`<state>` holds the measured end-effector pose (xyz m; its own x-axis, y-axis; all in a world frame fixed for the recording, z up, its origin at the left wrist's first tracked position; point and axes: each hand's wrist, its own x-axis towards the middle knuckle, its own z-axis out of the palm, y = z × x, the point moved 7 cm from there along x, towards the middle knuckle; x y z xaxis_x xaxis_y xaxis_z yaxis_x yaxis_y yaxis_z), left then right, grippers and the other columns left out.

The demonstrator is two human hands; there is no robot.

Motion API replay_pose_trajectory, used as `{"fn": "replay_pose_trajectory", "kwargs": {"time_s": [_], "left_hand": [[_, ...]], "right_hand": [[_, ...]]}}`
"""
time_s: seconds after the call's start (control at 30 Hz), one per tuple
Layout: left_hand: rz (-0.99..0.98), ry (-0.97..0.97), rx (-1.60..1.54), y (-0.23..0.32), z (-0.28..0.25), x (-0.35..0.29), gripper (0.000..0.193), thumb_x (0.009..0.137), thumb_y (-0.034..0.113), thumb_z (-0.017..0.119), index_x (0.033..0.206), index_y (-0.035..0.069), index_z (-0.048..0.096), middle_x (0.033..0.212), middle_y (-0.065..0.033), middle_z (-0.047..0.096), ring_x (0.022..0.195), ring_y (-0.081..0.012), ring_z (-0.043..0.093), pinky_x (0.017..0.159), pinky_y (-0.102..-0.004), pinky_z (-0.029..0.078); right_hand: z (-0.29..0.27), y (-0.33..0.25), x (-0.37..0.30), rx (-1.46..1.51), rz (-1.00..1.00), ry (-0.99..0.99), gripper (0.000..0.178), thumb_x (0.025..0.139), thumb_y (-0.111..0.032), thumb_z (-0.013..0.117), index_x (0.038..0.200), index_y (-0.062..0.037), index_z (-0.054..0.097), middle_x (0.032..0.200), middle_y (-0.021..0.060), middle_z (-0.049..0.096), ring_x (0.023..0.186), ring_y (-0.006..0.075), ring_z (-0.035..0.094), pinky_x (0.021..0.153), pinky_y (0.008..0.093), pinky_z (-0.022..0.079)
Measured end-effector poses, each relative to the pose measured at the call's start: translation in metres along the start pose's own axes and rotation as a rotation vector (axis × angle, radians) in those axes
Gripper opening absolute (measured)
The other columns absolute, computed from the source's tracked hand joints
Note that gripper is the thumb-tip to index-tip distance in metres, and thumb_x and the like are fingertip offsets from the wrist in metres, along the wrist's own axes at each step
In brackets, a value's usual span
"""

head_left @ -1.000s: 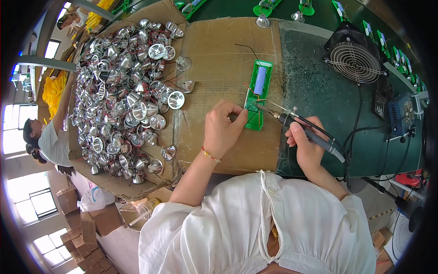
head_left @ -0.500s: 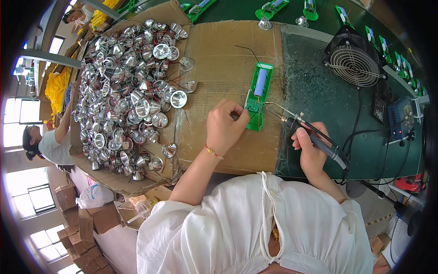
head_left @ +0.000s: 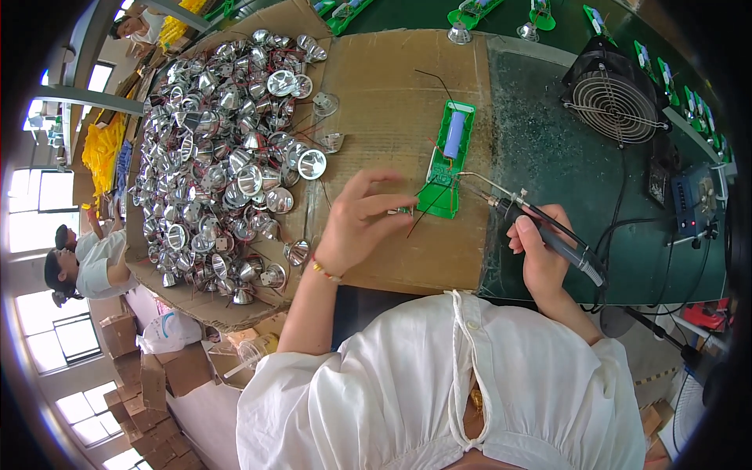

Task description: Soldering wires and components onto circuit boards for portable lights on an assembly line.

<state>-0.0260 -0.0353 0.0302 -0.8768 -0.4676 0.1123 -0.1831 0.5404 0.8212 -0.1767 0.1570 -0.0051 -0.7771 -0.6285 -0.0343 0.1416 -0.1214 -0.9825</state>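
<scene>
The right hand (head_left: pixel 544 251) has its grip wrapped around a soldering iron (head_left: pixel 561 247). A thin metal tube (head_left: pixel 489 184) runs along the iron, and its end is right by a small green circuit board (head_left: pixel 442 174). I cannot tell if it touches.

The board sits in a long green plastic case (head_left: pixel 435 204). The case lies on a flat brown cardboard sheet (head_left: pixel 376 102) on the green bench (head_left: pixel 521 102), between the two hands. A light purple battery (head_left: pixel 453 135) is in the far part of the case. A dark wire (head_left: pixel 439 77) sticks out past the far end.

The left hand (head_left: pixel 352 223) is just left of the case. Its fingers look a bit blurry, with a small shiny bit by their tips. I cannot tell if its grip is pinching that bit.

To the left, many shiny lamp cups (head_left: pixel 227 157) are piled up. A fan (head_left: pixel 615 110) with a round wire guard stands on the right.
</scene>
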Motion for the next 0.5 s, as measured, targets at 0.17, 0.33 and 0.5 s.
{"fn": "replay_pose_trajectory", "kwargs": {"time_s": [0.17,0.33,0.5], "left_hand": [[0.121,0.056,0.081,0.003,0.019,0.017,0.01,0.071,0.007,0.069,0.079,0.002,0.065,0.095,-0.0068,0.053,0.075,-0.0137,0.054,0.065,-0.025,0.045],[-0.178,0.028,-0.138,-0.014,0.031,0.02,0.008,0.073,0.007,0.068,0.074,0.0,0.063,0.086,-0.006,0.052,0.068,-0.0128,0.053,0.058,-0.0245,0.043],[-0.151,0.039,0.017,-0.01,0.034,0.025,0.011,0.07,0.01,0.067,0.071,0.0,0.063,0.08,-0.0093,0.054,0.066,-0.0189,0.055,0.057,-0.0278,0.045]], "right_hand": [[-0.001,-0.005,-0.002,-0.041,-0.024,0.014,0.017,0.081,-0.01,0.062,0.088,0.0011,0.05,0.069,0.0083,0.06,0.057,0.0081,0.054,0.051,0.0199,0.044],[0.005,-0.003,-0.003,-0.142,-0.087,-0.003,0.015,0.079,-0.009,0.064,0.083,0.0016,0.053,0.066,0.0065,0.061,0.057,0.0075,0.055,0.052,0.0205,0.044],[0.007,-0.005,0.0,-0.159,-0.14,-0.001,0.015,0.079,-0.007,0.064,0.081,0.0013,0.053,0.065,0.0056,0.06,0.056,0.0065,0.054,0.05,0.0202,0.043]]}}
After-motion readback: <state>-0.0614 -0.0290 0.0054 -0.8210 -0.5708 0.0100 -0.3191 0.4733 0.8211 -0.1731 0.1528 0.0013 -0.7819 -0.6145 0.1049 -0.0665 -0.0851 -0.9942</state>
